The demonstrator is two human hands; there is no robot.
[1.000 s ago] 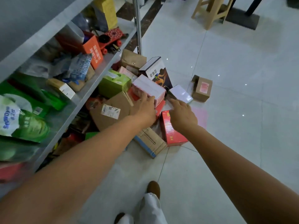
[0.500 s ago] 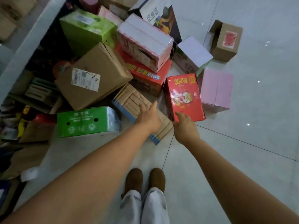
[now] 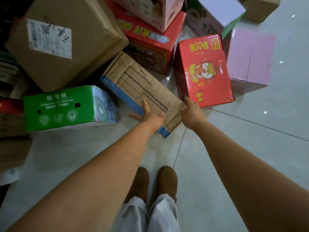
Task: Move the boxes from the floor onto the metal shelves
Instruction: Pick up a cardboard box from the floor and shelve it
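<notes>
Because the flat brown carton (image 3: 142, 84) lay at the centre of the frame with its far end wedged against the big labelled carton (image 3: 70, 41) and the wide red box (image 3: 150, 44), dragging it out carelessly would probably have shifted that heap, and the pink-sided box (image 3: 150, 10) stacked on top might have slid off. Its cardboard looked creased and soft, so lifting it by one corner could have buckled it. The left hand (image 3: 148, 115) was spread wide over its near end, holding nothing; the right hand (image 3: 192, 113) had fingers bent at the carton's right corner, just beside the upright red box (image 3: 204, 69), and whether it gripped I could not tell. The pile rested on a glossy pale tiled floor (image 3: 250, 148), seemingly slippery; a green box (image 3: 63, 108) lay at the left, and no metal shelves showed clearly
</notes>
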